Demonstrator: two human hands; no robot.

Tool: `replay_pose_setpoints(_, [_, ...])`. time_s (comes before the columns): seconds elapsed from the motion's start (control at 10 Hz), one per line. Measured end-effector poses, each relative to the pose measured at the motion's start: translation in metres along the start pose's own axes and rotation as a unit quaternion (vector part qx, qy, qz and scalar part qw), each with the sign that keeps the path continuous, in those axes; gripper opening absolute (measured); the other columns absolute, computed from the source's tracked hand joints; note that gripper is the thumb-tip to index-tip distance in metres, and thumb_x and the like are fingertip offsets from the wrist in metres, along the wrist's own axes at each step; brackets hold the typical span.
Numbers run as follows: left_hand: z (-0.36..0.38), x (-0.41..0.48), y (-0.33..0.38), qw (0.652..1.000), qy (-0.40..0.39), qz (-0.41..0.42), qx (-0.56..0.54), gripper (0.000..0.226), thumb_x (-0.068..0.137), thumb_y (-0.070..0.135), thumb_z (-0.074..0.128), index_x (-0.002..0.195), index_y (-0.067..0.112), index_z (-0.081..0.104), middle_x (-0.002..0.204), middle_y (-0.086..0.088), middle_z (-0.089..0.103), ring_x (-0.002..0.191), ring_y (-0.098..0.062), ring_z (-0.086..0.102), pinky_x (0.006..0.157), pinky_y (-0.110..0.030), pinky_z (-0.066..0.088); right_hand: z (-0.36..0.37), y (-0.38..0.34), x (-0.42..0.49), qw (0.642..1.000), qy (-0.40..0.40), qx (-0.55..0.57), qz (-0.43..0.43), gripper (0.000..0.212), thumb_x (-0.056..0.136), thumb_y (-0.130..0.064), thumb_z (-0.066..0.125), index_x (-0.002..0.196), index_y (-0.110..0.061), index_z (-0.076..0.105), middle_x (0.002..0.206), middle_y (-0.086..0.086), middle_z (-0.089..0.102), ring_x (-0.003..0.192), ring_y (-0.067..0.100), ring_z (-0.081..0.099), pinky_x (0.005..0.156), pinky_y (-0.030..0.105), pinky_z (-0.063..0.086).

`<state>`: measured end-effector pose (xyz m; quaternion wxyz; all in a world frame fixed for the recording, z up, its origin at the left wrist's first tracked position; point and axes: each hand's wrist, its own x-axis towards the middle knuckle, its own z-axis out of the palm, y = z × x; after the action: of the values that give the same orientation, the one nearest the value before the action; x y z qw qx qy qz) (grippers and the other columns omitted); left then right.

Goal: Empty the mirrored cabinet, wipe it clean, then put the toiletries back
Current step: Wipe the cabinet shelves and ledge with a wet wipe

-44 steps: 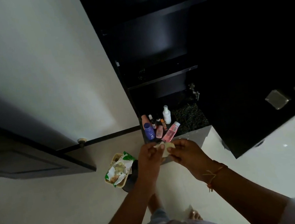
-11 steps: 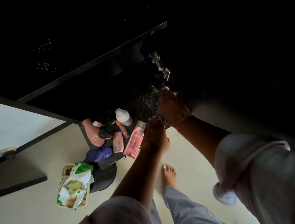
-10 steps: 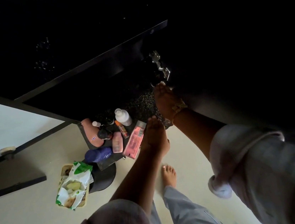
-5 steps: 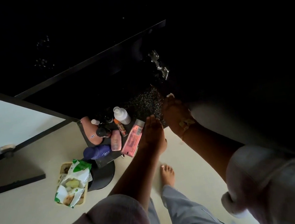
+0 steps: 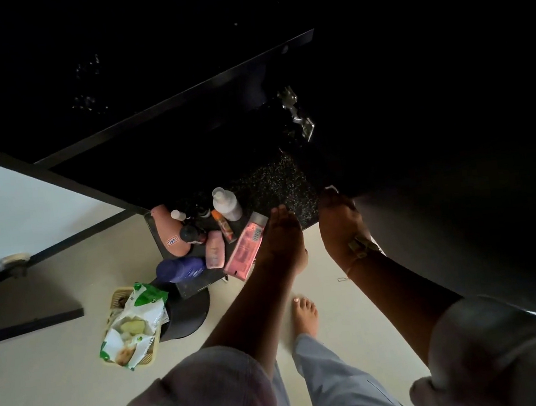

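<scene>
Several toiletries stand and lie on the dark speckled counter below the open black cabinet: a white bottle, a pink bottle, a flat pink tube, a blue bottle, a small pink bottle and an orange tube. My left hand rests flat on the counter's front edge, beside the pink tube. My right hand grips a pale wipe at the counter's right end, against the dark cabinet door. Most of the wipe is hidden.
A basket with a green-and-white wipes pack sits on the pale floor beside a round black base. My bare foot stands below the counter. A metal hinge shows inside the cabinet. A door stop is at the left.
My right hand with the wipe has slid back from near the hinge toward the counter's front edge. My left hand has stayed on the counter.
</scene>
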<state>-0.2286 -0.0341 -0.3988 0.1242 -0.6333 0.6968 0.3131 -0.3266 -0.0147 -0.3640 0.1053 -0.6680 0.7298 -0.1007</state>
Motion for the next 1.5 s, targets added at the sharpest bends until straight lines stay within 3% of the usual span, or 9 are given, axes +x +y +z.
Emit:
replay_pose_setpoints(0.1, [0.003,0.002,-0.001,1.0,0.004,0.004,0.009,0.07,0.098,0.015,0.045,0.15,-0.007,0.003,0.159,-0.024,-0.003,0.148,-0.036,-0.004,0.12,-0.036,-0.003,0.05,0.016,0.071,0.995,-0.093,-0.046,-0.013,0.04,0.077,0.004,0.048,0.114,0.008,0.061,0.103,0.024,0.066,0.084,0.038,0.069,0.06,0.037,0.058])
replay_pose_setpoints(0.2, [0.006,0.004,-0.002,1.0,0.006,0.001,0.012,0.07,0.098,0.015,0.044,0.149,-0.008,0.003,0.159,-0.024,-0.003,0.148,-0.036,-0.004,0.12,-0.036,-0.003,0.063,0.004,0.087,0.986,-0.123,-0.076,-0.082,0.058,0.086,-0.002,0.013,0.135,0.008,0.043,0.131,0.028,0.052,0.111,0.042,0.059,0.084,0.044,0.056])
replay_pose_setpoints(0.3, [0.011,0.006,-0.003,1.0,0.009,0.004,0.023,0.071,0.097,0.014,0.044,0.149,-0.007,0.002,0.159,-0.024,-0.003,0.148,-0.037,-0.004,0.121,-0.037,-0.001,0.075,-0.006,0.119,0.986,-0.12,-0.073,-0.088,0.066,0.088,-0.011,0.002,0.145,-0.004,0.034,0.146,0.019,0.042,0.125,0.035,0.052,0.09,0.04,0.051])
replay_pose_setpoints(0.5, [0.014,0.009,-0.005,0.999,0.008,0.009,0.037,0.07,0.097,0.015,0.044,0.15,-0.006,0.004,0.159,-0.024,-0.003,0.147,-0.037,-0.004,0.121,-0.038,-0.002,0.08,-0.012,0.149,0.978,-0.187,0.024,-0.087,0.046,0.101,-0.015,0.027,0.144,-0.011,0.039,0.154,0.005,0.032,0.142,0.024,0.029,0.113,0.036,0.025])
replay_pose_setpoints(0.7, [0.011,0.008,-0.004,0.999,-0.002,0.004,0.035,0.071,0.097,0.013,0.044,0.149,-0.007,0.001,0.159,-0.024,-0.005,0.148,-0.037,-0.006,0.121,-0.037,-0.003,0.072,0.015,0.114,0.969,-0.175,0.021,-0.171,0.042,0.099,-0.013,0.033,0.137,-0.009,0.05,0.145,0.008,0.046,0.135,0.025,0.041,0.111,0.034,0.033])
replay_pose_setpoints(0.8, [0.009,0.006,-0.003,1.0,0.001,-0.005,0.022,0.072,0.097,0.012,0.045,0.15,-0.006,-0.001,0.159,-0.022,-0.004,0.148,-0.034,-0.005,0.122,-0.037,0.001,0.071,0.034,0.07,0.97,-0.09,0.104,-0.201,0.034,0.089,-0.005,0.044,0.113,-0.001,0.067,0.115,0.017,0.067,0.108,0.032,0.064,0.096,0.038,0.049])
replay_pose_setpoints(1.2, [0.007,0.004,-0.004,1.0,0.013,-0.002,0.014,0.068,0.099,0.011,0.041,0.15,-0.004,-0.001,0.16,-0.021,-0.006,0.148,-0.032,-0.007,0.119,-0.034,-0.003,0.057,0.053,0.029,0.99,-0.07,0.053,-0.113,0.038,0.086,0.001,0.048,0.119,-0.011,0.062,0.116,0.011,0.066,0.1,0.034,0.065,0.079,0.041,0.056])
replay_pose_setpoints(1.4, [0.01,0.006,-0.007,1.0,0.009,0.007,0.008,0.071,0.098,0.012,0.044,0.15,-0.008,-0.001,0.159,-0.023,-0.005,0.148,-0.035,-0.005,0.121,-0.035,-0.001,0.073,0.041,0.082,0.99,-0.108,0.074,-0.051,0.028,0.099,-0.031,0.042,0.119,-0.024,0.06,0.112,0.005,0.067,0.101,0.031,0.065,0.081,0.034,0.053])
replay_pose_setpoints(1.5, [0.015,0.007,-0.009,1.0,0.021,0.011,0.001,0.072,0.096,0.011,0.045,0.149,-0.008,-0.001,0.159,-0.023,-0.004,0.148,-0.035,-0.005,0.121,-0.036,0.0,0.074,0.032,0.098,0.989,-0.113,0.015,-0.091,0.027,0.098,-0.03,0.041,0.119,-0.02,0.056,0.116,0.005,0.064,0.103,0.033,0.064,0.082,0.037,0.055])
